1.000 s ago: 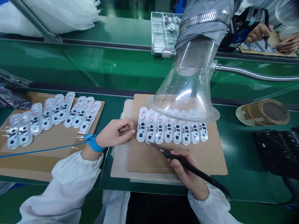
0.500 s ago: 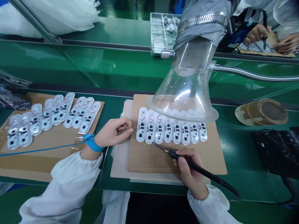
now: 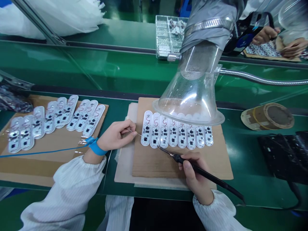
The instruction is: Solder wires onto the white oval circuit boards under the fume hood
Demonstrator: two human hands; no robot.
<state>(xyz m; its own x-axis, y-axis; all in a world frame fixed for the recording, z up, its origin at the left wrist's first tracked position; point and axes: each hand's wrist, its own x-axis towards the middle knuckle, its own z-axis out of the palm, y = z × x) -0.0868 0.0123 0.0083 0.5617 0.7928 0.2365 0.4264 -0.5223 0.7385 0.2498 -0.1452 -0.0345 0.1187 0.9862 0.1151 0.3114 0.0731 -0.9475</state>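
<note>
My left hand (image 3: 120, 134), with a blue wrist strap (image 3: 97, 147) on its wrist, pinches a thin solder wire (image 3: 137, 133). The wire's end reaches the lower part of the leftmost circuit board (image 3: 146, 128). In my right hand (image 3: 196, 176) is a black soldering iron (image 3: 179, 158), gripped like a pen. Its tip points up and left, at the lower end of the second board (image 3: 155, 130); whether it touches, I cannot tell. Several white rounded boards with red wires stand in a row on a cardboard sheet (image 3: 183, 163).
A clear fume hood (image 3: 190, 96) hangs over the row's upper right. More boards lie on the left cardboard (image 3: 55, 147). On the right are a cardboard roll (image 3: 267, 116) and a black device (image 3: 284, 157). Behind the ledge, another person's hands (image 3: 293, 48) work near a parts box (image 3: 168, 35).
My hands, the solder wire and the iron hold nearly the same places. The whole view has shifted very slightly. Across the ledge, the other person's hand has moved a little.
</note>
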